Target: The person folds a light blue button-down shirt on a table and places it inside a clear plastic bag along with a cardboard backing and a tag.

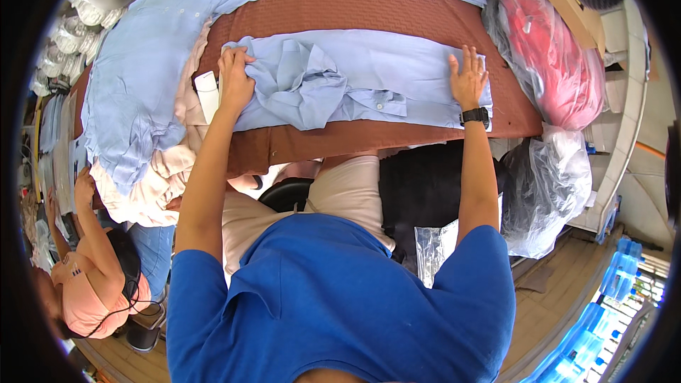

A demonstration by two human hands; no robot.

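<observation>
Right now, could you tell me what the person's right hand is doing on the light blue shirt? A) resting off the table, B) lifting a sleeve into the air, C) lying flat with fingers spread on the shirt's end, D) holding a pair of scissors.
C: the right hand lies flat, fingers spread, on the end of the light blue shirt, while the left hand grips the bunched cloth at the other end.
</observation>
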